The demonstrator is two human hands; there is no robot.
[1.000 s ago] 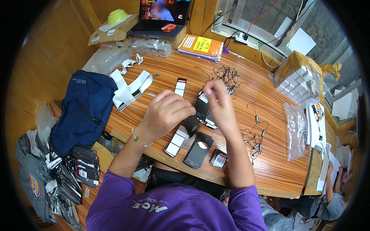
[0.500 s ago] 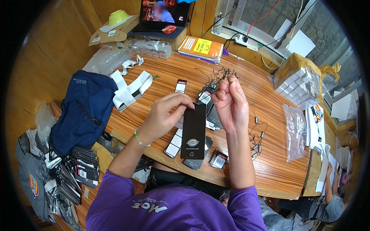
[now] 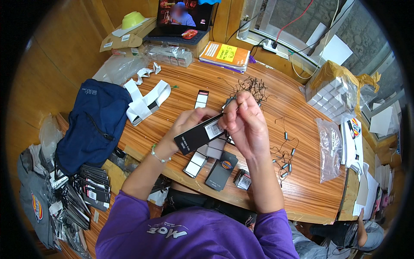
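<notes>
My left hand [image 3: 184, 125] is closed on a black hang tag [image 3: 189, 140], held tilted above the table, with a white barcode sticker near its upper end. Close to that end, my right hand [image 3: 250, 123] is raised with thumb and fingers pinched on a thin black string, mostly hidden by the fingers. Below the hands lie a dark grey tag stack [image 3: 221, 172], a strip of white labels on black [image 3: 195, 165] and a small pile of barcode cards [image 3: 243, 179]. Beyond the right hand sits a tangle of black strings [image 3: 254, 88].
Several strings with small plastic ends [image 3: 286, 154] lie to the right. A navy bag [image 3: 88, 125] and white paper bands [image 3: 148, 101] are at left. Wrapped white boxes [image 3: 332, 93] and a clear plastic bag [image 3: 330, 151] stand right. Another person's arm [image 3: 361, 231] shows at lower right.
The hang tag has swung from upright to tilted, and its barcode side now shows. My right hand has come down and left toward the tag's end. The other person's arm has lowered.
</notes>
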